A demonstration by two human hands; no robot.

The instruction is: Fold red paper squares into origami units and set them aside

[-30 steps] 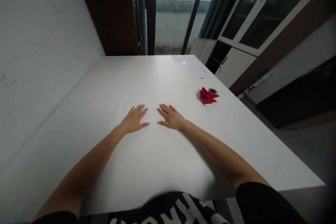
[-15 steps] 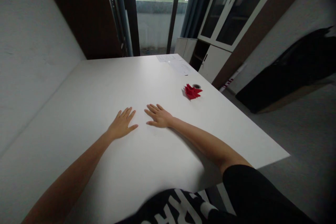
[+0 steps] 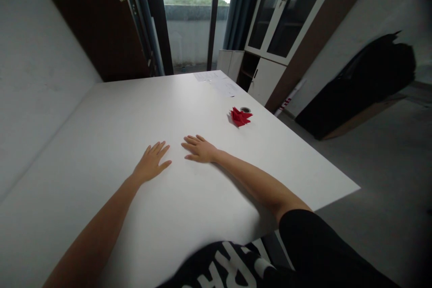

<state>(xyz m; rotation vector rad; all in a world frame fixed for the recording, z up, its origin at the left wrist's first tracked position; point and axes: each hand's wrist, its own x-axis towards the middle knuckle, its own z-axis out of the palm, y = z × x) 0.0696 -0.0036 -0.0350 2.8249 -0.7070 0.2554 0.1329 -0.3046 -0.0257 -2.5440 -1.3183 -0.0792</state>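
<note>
Head view: left hand [image 3: 150, 163] and right hand [image 3: 200, 149] lie flat on the white table [image 3: 111, 112], palms down, fingers spread, holding nothing. A red folded paper [image 3: 240, 116] sits apart, beyond the right hand, just beside a round cable hole [image 3: 245, 110] (near the table's right edge). Since a second ago only the view has swung rightward; both hands stay put and the paper is untouched.

Both hands are laid flat on the table [image 3: 101, 112], left hand [image 3: 150, 164] beside right hand [image 3: 200, 149]; folded paper [image 3: 240, 116] lies farther right, papers [image 3: 216, 82] behind.
</note>
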